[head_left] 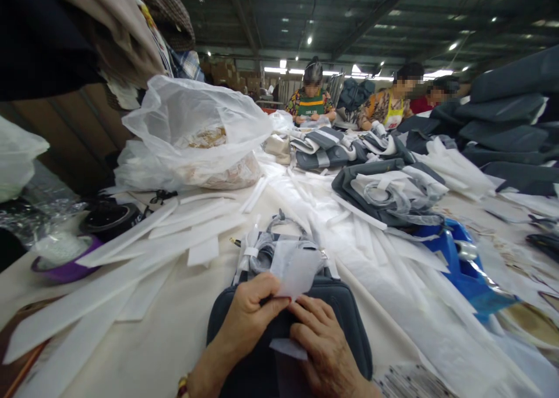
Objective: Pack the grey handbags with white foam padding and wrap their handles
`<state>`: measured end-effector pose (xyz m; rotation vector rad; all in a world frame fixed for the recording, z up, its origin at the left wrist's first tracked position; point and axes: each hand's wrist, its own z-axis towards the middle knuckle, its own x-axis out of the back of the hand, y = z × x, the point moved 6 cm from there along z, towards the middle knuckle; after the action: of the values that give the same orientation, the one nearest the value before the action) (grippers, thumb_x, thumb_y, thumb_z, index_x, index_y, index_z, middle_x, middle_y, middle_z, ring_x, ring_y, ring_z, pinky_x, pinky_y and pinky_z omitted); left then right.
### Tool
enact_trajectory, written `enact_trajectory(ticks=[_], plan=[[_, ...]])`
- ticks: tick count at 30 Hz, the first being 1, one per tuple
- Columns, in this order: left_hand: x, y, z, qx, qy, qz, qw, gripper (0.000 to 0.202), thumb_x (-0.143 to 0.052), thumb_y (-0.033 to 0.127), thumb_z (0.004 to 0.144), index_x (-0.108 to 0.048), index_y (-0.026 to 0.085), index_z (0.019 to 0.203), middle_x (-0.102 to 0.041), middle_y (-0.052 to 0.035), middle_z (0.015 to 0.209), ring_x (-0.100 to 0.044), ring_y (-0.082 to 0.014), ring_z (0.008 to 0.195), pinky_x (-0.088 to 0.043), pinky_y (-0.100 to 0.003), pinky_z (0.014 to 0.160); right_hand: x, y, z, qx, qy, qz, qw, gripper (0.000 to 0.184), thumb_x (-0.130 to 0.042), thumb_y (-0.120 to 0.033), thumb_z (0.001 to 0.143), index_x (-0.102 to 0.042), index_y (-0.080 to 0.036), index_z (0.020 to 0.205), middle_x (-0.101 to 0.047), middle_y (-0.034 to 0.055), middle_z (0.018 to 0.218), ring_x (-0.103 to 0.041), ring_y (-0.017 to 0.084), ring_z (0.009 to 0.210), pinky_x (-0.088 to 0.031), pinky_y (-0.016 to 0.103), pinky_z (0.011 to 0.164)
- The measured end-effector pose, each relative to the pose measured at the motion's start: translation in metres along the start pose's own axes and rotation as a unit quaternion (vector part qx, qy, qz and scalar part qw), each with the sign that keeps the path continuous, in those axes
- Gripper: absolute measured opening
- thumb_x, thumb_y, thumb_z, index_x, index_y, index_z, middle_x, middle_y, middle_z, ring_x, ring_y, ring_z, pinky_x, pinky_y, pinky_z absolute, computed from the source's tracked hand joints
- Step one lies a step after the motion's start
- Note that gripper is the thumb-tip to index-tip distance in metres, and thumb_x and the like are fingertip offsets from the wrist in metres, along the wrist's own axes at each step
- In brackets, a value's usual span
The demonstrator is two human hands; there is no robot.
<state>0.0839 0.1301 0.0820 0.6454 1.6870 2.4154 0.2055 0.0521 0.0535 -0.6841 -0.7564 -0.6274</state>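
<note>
A dark blue-grey bag lies in front of me, its wrapped handles and straps bundled at the far end. My left hand pinches the lower edge of a small white sheet of wrapping paper between thumb and forefinger. Close beside it, my right hand rests over the bag with its fingers bent, their tips at the same paper edge. Another pale strip shows under the right hand; what its fingers grip is partly hidden.
White foam strips spread across the left of the table, near a purple bowl. A large clear plastic bag stands behind them. More dark bags and a blue container are at right. Co-workers sit at the far end.
</note>
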Motion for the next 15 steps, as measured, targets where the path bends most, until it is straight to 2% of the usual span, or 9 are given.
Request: enact_trajectory(ticks=[3,5,9,12,15], plan=[[-0.010,-0.001,-0.017,-0.076,-0.001,0.069,0.995,0.014,-0.058,0.021,0.083,-0.068,0.021,0.074,-0.066,-0.0033,0.074,-0.060,-0.0185,0.078,-0.047,-0.029,0.072,0.005,-0.002,-0.001,0.010,0.044,0.028,0.999,0.025,-0.046,-0.006,0.067,-0.059,-0.019,0.084,-0.068,0.0061,0.103,-0.057,0.020,0.104,-0.036,0.035,0.097],[-0.016,0.000,-0.024,-0.126,-0.010,0.119,0.985,0.015,-0.056,0.016,0.082,-0.068,0.023,0.077,-0.067,-0.0020,0.073,-0.062,-0.0195,0.081,-0.045,-0.033,0.080,0.010,-0.003,-0.002,0.018,0.079,0.052,0.995,0.027,-0.044,-0.004,0.069,-0.060,-0.019,0.085,-0.067,0.0057,0.091,-0.058,0.019,0.096,-0.041,0.034,0.090],[-0.022,-0.005,-0.028,-0.146,-0.043,0.175,0.973,0.021,-0.054,0.008,0.077,-0.066,0.025,0.077,-0.070,0.0006,0.074,-0.065,-0.0184,0.078,-0.038,-0.042,0.093,0.015,-0.005,-0.012,-0.002,0.113,0.104,0.988,0.021,-0.045,-0.005,0.077,-0.061,-0.019,0.078,-0.058,0.0050,0.083,-0.055,0.016,0.080,-0.047,0.027,0.069],[-0.020,-0.009,-0.029,-0.147,-0.048,0.161,0.975,0.018,-0.056,0.011,0.078,-0.067,0.025,0.076,-0.071,0.0016,0.073,-0.066,-0.0178,0.076,-0.037,-0.042,0.094,0.015,-0.005,-0.023,-0.044,0.122,0.107,0.986,0.018,-0.048,-0.009,0.078,-0.063,-0.019,0.081,-0.052,0.0061,0.089,-0.055,0.016,0.082,-0.049,0.024,0.068],[-0.021,-0.011,-0.030,-0.153,-0.060,0.162,0.973,0.018,-0.055,0.012,0.080,-0.068,0.025,0.077,-0.072,0.0013,0.073,-0.067,-0.0171,0.076,-0.039,-0.041,0.095,0.016,-0.005,-0.029,-0.035,0.140,0.093,0.985,0.023,-0.046,-0.006,0.076,-0.064,-0.019,0.082,-0.050,0.0105,0.116,-0.055,0.020,0.101,-0.051,0.028,0.080]])
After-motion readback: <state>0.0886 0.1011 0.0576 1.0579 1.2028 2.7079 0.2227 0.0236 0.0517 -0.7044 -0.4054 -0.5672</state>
